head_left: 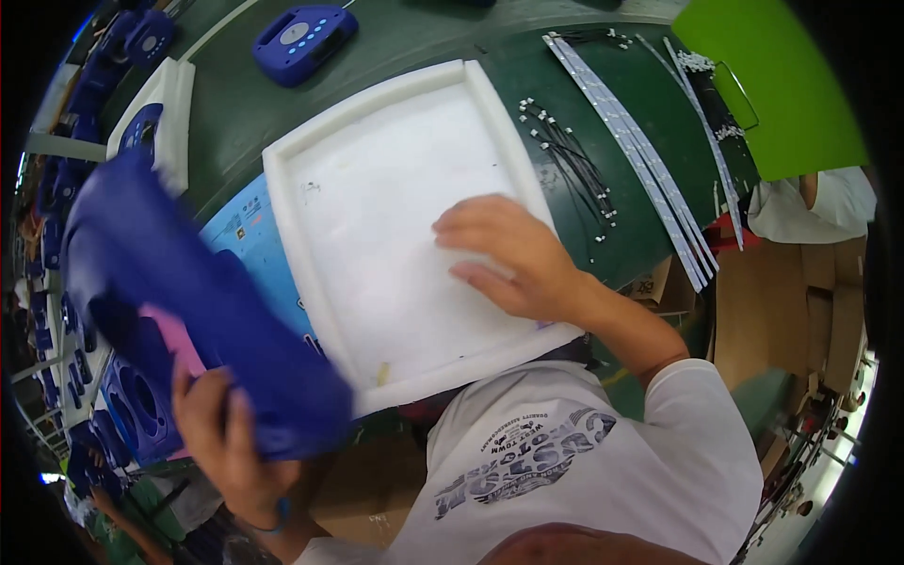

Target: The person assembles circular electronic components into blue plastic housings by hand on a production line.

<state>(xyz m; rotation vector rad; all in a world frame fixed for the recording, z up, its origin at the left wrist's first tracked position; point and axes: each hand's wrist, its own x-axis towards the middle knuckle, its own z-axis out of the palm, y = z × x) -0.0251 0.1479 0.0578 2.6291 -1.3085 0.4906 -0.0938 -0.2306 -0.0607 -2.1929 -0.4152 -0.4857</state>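
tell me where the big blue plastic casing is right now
In the head view, the big blue plastic casing is in the left hand, on the picture's left, beside the large white foam tray.

The left grip (231, 450) is curled at lower left; the right grip (527, 262) points leftward, thumb (488, 281) parted.

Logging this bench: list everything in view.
large housing: 1, blue, in left hand
pink piece: 1, pink, left
foam tray: 1, white, centre
sheet: 1, light blue, tray's left
compact unit: 1, blue, beyond tray
cradled unit: 1, blue, upper left
holed housing: 1+, blue, lower left
cables: many, black, tray's right
strips: several, silvery, upper right
panel: 1, green, upper right
cardboard: several, brown, right
table: 1, green, centre
co-worker's sleeve: 1, white, right
background units: many, blue, left
shirt: 1, white, below
left hand: 1, bare, lower left
right hand: 1, bare, over tray
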